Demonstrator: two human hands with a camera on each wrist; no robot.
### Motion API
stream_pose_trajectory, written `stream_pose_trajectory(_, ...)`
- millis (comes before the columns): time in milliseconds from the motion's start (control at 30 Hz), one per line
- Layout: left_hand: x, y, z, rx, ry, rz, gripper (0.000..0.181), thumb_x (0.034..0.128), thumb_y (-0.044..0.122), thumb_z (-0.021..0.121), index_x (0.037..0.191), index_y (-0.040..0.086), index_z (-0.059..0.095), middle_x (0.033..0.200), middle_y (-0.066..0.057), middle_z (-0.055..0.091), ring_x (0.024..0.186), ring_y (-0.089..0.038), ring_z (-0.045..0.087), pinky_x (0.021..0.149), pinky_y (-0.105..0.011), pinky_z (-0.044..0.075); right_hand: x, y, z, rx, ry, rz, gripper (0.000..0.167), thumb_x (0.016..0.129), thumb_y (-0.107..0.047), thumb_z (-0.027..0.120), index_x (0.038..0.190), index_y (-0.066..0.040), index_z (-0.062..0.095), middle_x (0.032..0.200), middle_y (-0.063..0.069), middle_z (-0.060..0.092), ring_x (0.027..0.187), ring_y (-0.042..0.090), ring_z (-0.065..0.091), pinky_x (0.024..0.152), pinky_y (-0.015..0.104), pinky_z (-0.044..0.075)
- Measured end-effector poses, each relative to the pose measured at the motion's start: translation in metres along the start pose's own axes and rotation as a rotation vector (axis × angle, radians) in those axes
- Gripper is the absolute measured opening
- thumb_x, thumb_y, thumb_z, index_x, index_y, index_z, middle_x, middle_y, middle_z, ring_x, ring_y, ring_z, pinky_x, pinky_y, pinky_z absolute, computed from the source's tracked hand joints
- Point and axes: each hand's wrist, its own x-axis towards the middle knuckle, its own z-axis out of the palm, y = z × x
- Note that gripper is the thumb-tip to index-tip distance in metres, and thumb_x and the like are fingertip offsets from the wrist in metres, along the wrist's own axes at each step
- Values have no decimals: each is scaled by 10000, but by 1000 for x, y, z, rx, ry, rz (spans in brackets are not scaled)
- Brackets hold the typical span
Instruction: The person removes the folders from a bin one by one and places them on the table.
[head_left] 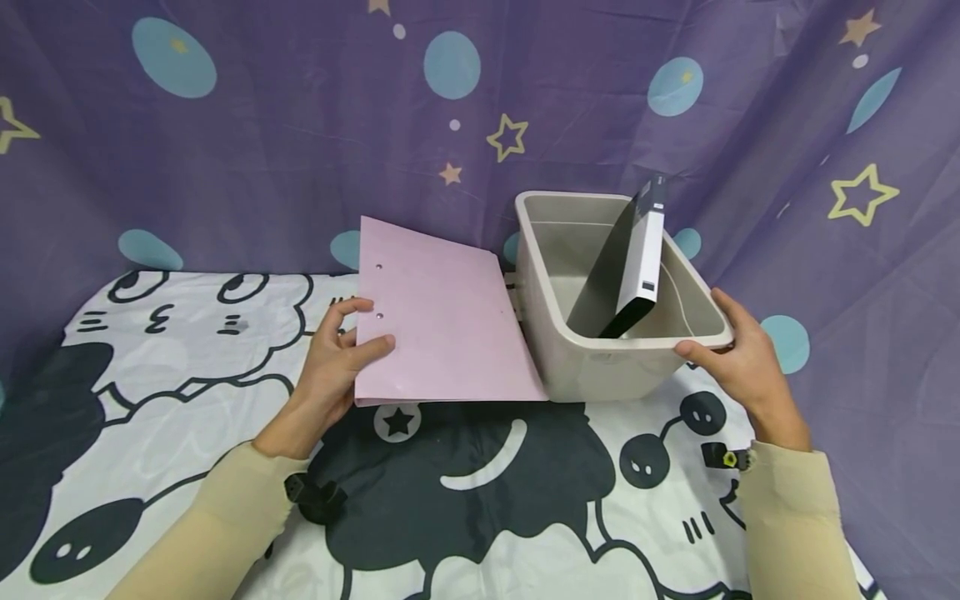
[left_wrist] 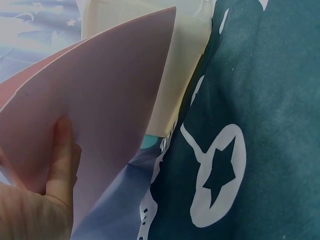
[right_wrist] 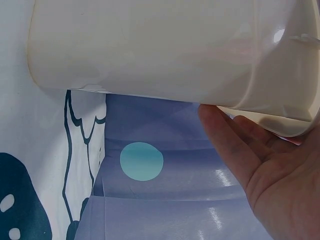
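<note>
A pink folder [head_left: 442, 325] stands tilted on the cloth, left of a beige plastic bin [head_left: 600, 367]. My left hand [head_left: 334, 358] grips the folder's left edge, thumb on the near face and fingers around the edge. In the left wrist view the folder [left_wrist: 110, 85] bends upward above the hand [left_wrist: 55, 185]. My right hand [head_left: 750, 367] holds the bin's front right corner by the rim. The right wrist view shows that hand [right_wrist: 270, 170] under the rim, against the bin's wall [right_wrist: 150, 55]. A black binder [head_left: 637, 258] with a white spine label leans inside the bin.
A white cloth [head_left: 202, 325] with black cartoon drawings covers the surface. Behind it and along the right side hangs a purple curtain [head_left: 300, 150] with stars and blue ovals. The bin stands close to the curtain.
</note>
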Motion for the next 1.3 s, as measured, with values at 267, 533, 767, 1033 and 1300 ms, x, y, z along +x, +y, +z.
stream_pose_trajectory(267,1,-3,0,27,9,-14,579,850,17,698,1298,191,375,1081,-128,581,725,-230,699,577,-372,566,0,0,0,-1,-4,0,907,781,-242,791,1511,-125,267,1256,211,511,845,25,526,660,86,429)
stream_pose_trajectory(533,2,-4,1,46,20,-16,587,849,6,693,1311,172,372,1083,-126,588,731,-229,699,583,-376,567,0,1,0,1,-11,2,913,784,-241,789,1516,-131,254,1263,217,503,841,22,526,654,91,437)
stream_pose_trajectory(767,3,-5,0,71,19,-27,601,851,14,692,1328,167,361,1098,-128,584,751,-233,700,603,-388,568,1,2,0,-2,-7,-1,917,781,-241,791,1513,-108,255,1273,225,499,844,12,523,659,80,427)
stream_pose_trajectory(1033,3,-7,0,92,10,-34,596,855,25,689,1329,169,357,1081,-123,594,748,-230,698,607,-376,570,1,2,0,-1,-11,-2,918,783,-243,789,1518,-133,250,1264,218,503,836,18,531,648,96,442)
stream_pose_trajectory(1300,3,-10,2,99,17,-35,592,850,11,684,1323,176,367,1071,-116,607,735,-225,698,599,-373,569,1,3,1,-3,-9,3,915,782,-245,789,1513,-109,254,1266,219,503,840,29,529,648,96,441)
